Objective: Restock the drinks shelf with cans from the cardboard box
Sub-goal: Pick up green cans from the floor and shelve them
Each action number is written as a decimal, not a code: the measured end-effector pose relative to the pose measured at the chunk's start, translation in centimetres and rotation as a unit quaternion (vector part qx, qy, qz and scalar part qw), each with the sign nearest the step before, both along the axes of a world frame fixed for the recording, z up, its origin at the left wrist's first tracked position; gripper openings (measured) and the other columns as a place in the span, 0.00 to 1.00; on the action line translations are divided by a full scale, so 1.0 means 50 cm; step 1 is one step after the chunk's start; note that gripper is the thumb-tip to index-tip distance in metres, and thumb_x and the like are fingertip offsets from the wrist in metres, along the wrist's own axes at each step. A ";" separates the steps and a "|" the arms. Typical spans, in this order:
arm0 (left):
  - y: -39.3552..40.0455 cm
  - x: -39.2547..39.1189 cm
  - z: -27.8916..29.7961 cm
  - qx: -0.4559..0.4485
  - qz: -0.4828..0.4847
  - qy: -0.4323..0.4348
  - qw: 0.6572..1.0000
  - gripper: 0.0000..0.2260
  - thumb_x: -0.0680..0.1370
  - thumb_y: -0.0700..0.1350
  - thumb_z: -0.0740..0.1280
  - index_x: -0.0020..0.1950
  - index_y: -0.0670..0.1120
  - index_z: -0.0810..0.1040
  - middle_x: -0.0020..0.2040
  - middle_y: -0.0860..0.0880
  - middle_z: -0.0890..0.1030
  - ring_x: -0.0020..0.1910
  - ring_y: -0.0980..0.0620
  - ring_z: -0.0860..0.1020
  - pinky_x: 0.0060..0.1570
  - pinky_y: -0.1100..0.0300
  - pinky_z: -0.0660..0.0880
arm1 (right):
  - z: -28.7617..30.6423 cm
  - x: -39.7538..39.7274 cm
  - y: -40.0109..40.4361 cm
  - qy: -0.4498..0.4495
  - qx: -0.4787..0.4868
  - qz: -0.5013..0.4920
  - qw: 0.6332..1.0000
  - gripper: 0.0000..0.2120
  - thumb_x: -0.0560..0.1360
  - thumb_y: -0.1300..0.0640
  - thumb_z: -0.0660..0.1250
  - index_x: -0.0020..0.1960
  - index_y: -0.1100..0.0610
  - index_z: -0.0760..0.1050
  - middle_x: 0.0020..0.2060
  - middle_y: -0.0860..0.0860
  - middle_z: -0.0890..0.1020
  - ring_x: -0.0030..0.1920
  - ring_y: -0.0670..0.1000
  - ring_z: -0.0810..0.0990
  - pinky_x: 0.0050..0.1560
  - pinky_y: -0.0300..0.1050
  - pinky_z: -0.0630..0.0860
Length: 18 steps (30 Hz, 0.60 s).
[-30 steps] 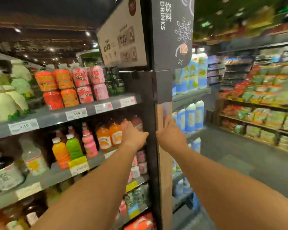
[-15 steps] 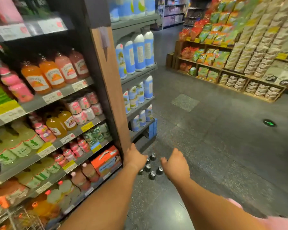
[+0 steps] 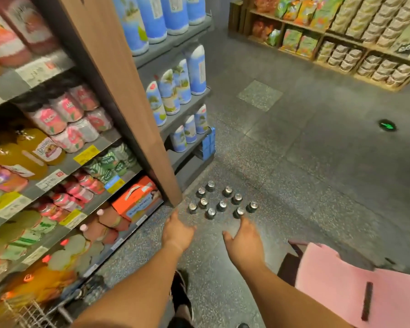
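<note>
Several dark cans [image 3: 221, 205] with silver tops stand upright in a loose cluster on the speckled floor by the corner of the drinks shelf [image 3: 118, 91]. My left hand [image 3: 178, 232] hovers just short of the cluster, fingers relaxed and holding nothing. My right hand [image 3: 243, 240] is beside it, one finger stretched toward the nearest can [image 3: 239, 211], empty too. No cardboard box of cans shows; a pink flat box-like thing [image 3: 346, 285] lies at the lower right.
The shelf on the left carries pink and green cans [image 3: 81, 124], juice bottles [image 3: 21, 157] and an orange carton [image 3: 137, 197]. Blue cartons [image 3: 182, 84] fill its end bay. Snack racks [image 3: 341, 39] stand across the aisle. My shoe [image 3: 181, 294] is below.
My view has dropped from the upper shelf post to the floor. Both hands came off the post and lowered toward the cans on the floor.
</note>
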<state>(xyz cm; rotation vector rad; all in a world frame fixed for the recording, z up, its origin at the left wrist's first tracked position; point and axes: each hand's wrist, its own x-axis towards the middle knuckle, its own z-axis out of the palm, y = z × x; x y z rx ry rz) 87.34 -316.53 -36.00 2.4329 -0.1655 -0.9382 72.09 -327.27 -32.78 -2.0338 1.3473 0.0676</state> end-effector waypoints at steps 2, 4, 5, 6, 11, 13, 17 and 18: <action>-0.007 0.067 -0.063 0.010 0.002 0.008 1.000 0.40 0.73 0.53 0.75 0.80 0.52 0.60 0.72 0.44 0.74 0.67 0.40 0.76 0.65 0.45 0.76 | -0.056 0.050 -0.021 0.012 0.004 -0.008 1.000 0.34 0.75 0.43 0.68 0.74 0.57 0.62 0.67 0.55 0.72 0.66 0.57 0.72 0.63 0.51 0.72; -0.026 0.133 -0.131 0.018 -0.016 -0.006 1.000 0.37 0.75 0.51 0.74 0.80 0.49 0.60 0.73 0.43 0.73 0.68 0.40 0.74 0.67 0.48 0.73 | -0.127 0.109 -0.047 0.023 0.007 -0.016 1.000 0.33 0.75 0.44 0.68 0.73 0.58 0.63 0.66 0.56 0.73 0.64 0.58 0.73 0.62 0.51 0.72; -0.039 0.161 -0.165 0.021 -0.033 -0.009 0.999 0.37 0.76 0.50 0.73 0.81 0.49 0.58 0.74 0.43 0.72 0.69 0.40 0.73 0.68 0.50 0.72 | -0.167 0.137 -0.059 0.027 0.012 -0.026 0.999 0.32 0.75 0.44 0.68 0.72 0.59 0.64 0.65 0.56 0.73 0.64 0.58 0.74 0.61 0.51 0.72; -0.056 0.186 -0.206 0.022 -0.047 -0.014 0.999 0.38 0.77 0.50 0.73 0.81 0.49 0.57 0.75 0.43 0.71 0.70 0.39 0.73 0.67 0.50 0.72 | -0.212 0.166 -0.072 0.028 0.015 -0.031 0.999 0.31 0.75 0.44 0.68 0.71 0.59 0.65 0.64 0.56 0.73 0.63 0.58 0.74 0.61 0.51 0.72; -0.137 0.257 -0.501 0.032 -0.077 0.001 0.996 0.40 0.77 0.50 0.73 0.83 0.49 0.53 0.79 0.44 0.64 0.73 0.40 0.70 0.70 0.47 0.71 | -0.498 0.270 -0.133 0.037 0.021 -0.025 0.999 0.29 0.75 0.44 0.68 0.69 0.59 0.66 0.65 0.57 0.73 0.63 0.59 0.74 0.59 0.50 0.73; -0.168 0.273 -0.637 0.034 -0.089 -0.005 0.995 0.40 0.77 0.48 0.73 0.83 0.48 0.54 0.79 0.44 0.62 0.75 0.40 0.67 0.73 0.46 0.68 | -0.634 0.295 -0.159 0.041 0.016 -0.006 0.999 0.30 0.76 0.43 0.67 0.70 0.58 0.65 0.65 0.56 0.73 0.63 0.58 0.74 0.57 0.49 0.73; -0.211 0.318 -0.925 0.032 -0.061 0.011 0.998 0.42 0.76 0.48 0.74 0.83 0.48 0.52 0.80 0.44 0.60 0.78 0.41 0.62 0.76 0.49 0.63 | -0.917 0.339 -0.220 0.053 0.014 0.028 0.998 0.29 0.76 0.45 0.68 0.70 0.58 0.64 0.65 0.56 0.72 0.62 0.58 0.75 0.57 0.49 0.73; -0.220 0.332 -0.992 0.031 -0.047 0.015 0.998 0.42 0.76 0.47 0.74 0.82 0.48 0.52 0.80 0.43 0.61 0.77 0.40 0.63 0.75 0.49 0.64 | -0.984 0.350 -0.235 0.057 0.017 0.030 0.998 0.28 0.76 0.46 0.68 0.69 0.58 0.65 0.65 0.57 0.73 0.62 0.59 0.75 0.58 0.50 0.73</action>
